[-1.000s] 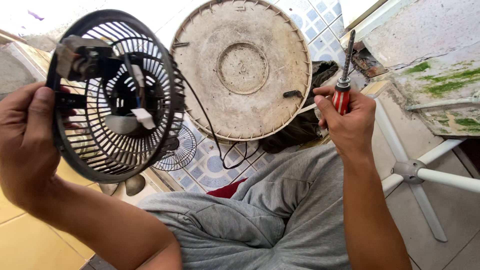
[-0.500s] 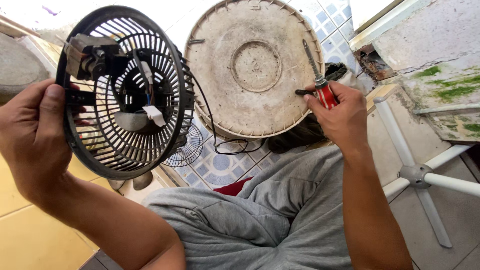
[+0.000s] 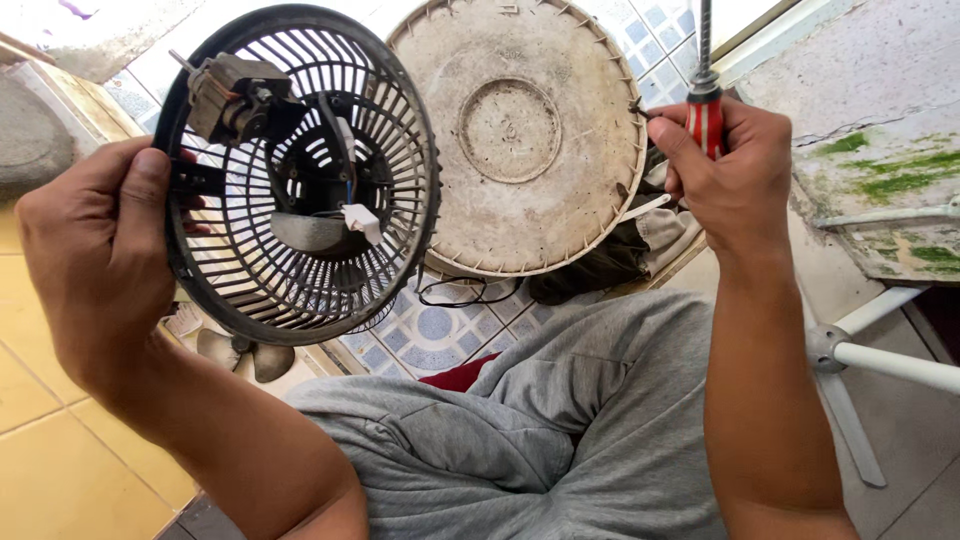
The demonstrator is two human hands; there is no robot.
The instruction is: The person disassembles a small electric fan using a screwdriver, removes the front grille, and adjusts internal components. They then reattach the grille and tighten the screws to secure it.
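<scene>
Our left hand (image 3: 95, 265) is closed around the rim of a black fan grille (image 3: 300, 175), thumb pressed flat on its front edge and the other fingers wrapped behind, holding it upright before us. A small motor (image 3: 232, 95) sits bolted near the top of the grille, and a white connector (image 3: 362, 222) hangs on thin wires near its centre. Our right hand (image 3: 730, 175) is curled into a fist around the red handle of a screwdriver (image 3: 704, 95), whose shaft points up and runs out of the top of the view.

Between the two hands, a little beyond them, stands a round, dirty beige fan cover (image 3: 520, 135), tilted towards us and resting on the floor. At its lower edge, below our right hand, lies a crumpled dark cloth (image 3: 610, 262), and a thin black cable (image 3: 465, 292) loops beside it. Under the left hand, half hidden by the grille, we see what may be a grey fan blade (image 3: 248, 355). Our knees in grey trousers (image 3: 520, 440) fill the space beneath both forearms. To the right of the right arm stands a white metal stand (image 3: 880, 360), with a mossy concrete slab (image 3: 880, 160) past it. The floor (image 3: 60, 450) is yellow tile under the left arm and blue patterned tile ahead.
</scene>
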